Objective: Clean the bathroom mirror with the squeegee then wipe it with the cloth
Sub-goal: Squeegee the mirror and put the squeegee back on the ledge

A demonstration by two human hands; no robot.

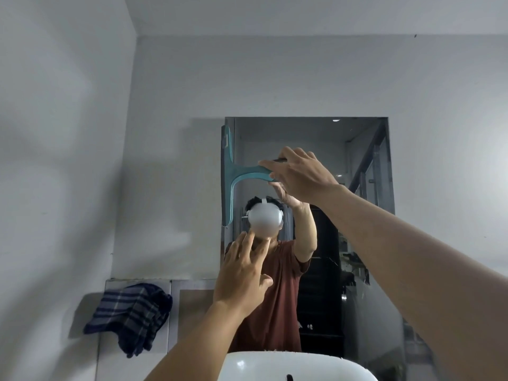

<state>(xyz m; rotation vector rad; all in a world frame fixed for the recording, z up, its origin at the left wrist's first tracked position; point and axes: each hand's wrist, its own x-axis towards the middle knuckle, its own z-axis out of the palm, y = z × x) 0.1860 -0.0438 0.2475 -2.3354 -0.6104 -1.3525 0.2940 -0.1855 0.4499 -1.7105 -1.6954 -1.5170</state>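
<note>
A rectangular mirror (pixel 357 160) hangs on the white wall above the sink. My right hand (pixel 299 176) grips the handle of a teal squeegee (pixel 229 174). Its blade stands upright along the mirror's left edge, in the upper half. My left hand (pixel 243 273) is raised with fingers spread, fingertips at or near the lower left of the glass; I cannot tell if they touch it. A dark blue striped cloth (pixel 132 317) hangs bunched on the wall at the lower left, away from both hands.
A white sink (pixel 297 365) sits right below the mirror at the bottom edge. The mirror reflects a person in a dark red shirt and a staircase behind. A side wall closes in on the left. Tiles run behind the cloth.
</note>
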